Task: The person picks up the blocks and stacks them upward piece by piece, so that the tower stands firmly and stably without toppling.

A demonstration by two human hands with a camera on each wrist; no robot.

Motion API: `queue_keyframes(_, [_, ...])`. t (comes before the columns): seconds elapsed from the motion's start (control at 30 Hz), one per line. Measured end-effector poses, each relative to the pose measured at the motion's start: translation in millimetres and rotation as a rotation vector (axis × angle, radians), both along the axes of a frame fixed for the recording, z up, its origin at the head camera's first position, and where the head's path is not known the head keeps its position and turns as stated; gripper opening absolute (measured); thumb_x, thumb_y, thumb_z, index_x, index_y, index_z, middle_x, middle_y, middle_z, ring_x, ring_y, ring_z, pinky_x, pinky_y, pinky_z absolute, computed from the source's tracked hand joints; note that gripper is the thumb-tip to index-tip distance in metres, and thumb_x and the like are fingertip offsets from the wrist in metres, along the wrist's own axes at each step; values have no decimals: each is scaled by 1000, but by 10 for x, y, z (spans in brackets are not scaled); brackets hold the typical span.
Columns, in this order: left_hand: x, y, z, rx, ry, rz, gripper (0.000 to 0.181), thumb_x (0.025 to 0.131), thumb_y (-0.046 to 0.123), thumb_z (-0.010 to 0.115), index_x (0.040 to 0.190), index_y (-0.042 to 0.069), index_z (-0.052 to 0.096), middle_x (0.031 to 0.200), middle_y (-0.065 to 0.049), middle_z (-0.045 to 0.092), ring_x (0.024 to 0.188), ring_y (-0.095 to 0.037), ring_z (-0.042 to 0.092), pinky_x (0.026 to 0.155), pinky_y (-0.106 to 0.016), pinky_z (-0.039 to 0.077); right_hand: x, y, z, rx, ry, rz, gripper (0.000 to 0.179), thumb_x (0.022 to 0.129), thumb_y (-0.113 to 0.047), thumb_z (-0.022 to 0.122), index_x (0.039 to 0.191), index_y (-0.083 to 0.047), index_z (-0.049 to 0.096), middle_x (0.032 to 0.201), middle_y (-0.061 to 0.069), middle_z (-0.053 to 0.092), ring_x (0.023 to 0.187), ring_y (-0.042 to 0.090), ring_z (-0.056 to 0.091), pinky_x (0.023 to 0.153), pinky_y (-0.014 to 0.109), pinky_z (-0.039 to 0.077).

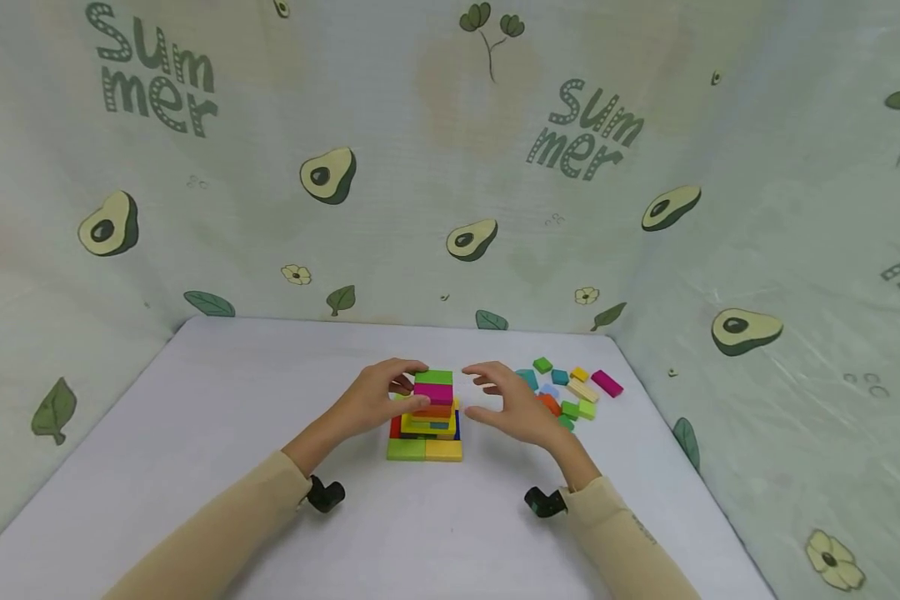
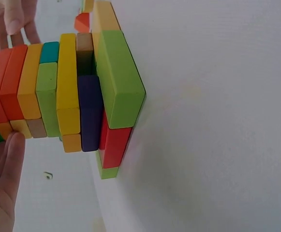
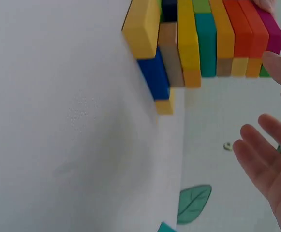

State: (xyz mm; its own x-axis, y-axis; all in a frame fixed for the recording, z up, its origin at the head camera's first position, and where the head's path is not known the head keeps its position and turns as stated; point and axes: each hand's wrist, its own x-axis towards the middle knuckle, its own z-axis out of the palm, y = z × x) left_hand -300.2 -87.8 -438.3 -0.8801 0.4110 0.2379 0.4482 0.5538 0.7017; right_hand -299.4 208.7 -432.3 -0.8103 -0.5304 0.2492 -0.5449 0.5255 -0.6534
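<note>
One backdrop curtain [image 1: 405, 100], summer/avocado print, five big avocados in head view. One white table [image 1: 270, 367]. One building-block tower [image 1: 431, 412], upright mid-table between both hands, eight layers by the wrist views, magenta-and-green on top. Two hands: left [image 1: 375, 398] has thumb and fingers touching the tower's upper left side, can't tell if pinching; right [image 1: 521, 408] spread wide, holding nothing, just off the tower's right side. Step looks like steadying or squaring the upper layers; next move probably calls for light, even contact, as a shove could topple it. Two black wrist devices [image 1: 325, 494]. Roughly eleven loose blocks [image 1: 582, 390] right of tower, incl. one magenta bar [image 1: 607, 383]; right hand may hide more.
</note>
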Motion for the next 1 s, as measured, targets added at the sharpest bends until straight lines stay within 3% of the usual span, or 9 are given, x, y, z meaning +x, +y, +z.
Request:
queue_keyframes(0.27, [11, -2, 20, -9, 4, -9, 57, 94, 36, 84, 144, 19, 64, 135, -1, 67, 113, -18, 68, 99, -36, 60, 24, 783, -70, 179, 70, -127, 56, 94, -18, 83, 145, -13, 60, 140, 10, 63, 124, 40, 62, 101, 58, 57])
queue_keyframes(0.47, [0, -4, 20, -17, 3, -7, 58, 93, 37, 84, 144, 19, 64, 134, 0, 68, 112, -16, 67, 98, -35, 60, 43, 1219, -214, 279, 59, -169, 50, 92, -15, 84, 139, -8, 66, 133, 13, 66, 119, 35, 63, 96, 54, 60])
queue_keyframes(0.73, [11, -13, 20, -11, 5, -2, 58, 93, 37, 85, 144, 19, 64, 133, -1, 68, 112, -17, 67, 98, -36, 61, 18, 1424, -336, 387, 64, -169, 33, 90, -9, 85, 122, -10, 74, 115, 2, 66, 101, 21, 63, 90, 39, 62])
queue_keyframes(1.0, [-7, -15, 4, -16, 9, -1, 59, 93, 38, 84, 145, 19, 64, 135, 0, 67, 114, -17, 67, 99, -34, 60, -5, 1450, -373, 414, 54, -156, 43, 90, -6, 85, 130, -6, 72, 108, 2, 61, 92, 15, 56, 80, 27, 58])
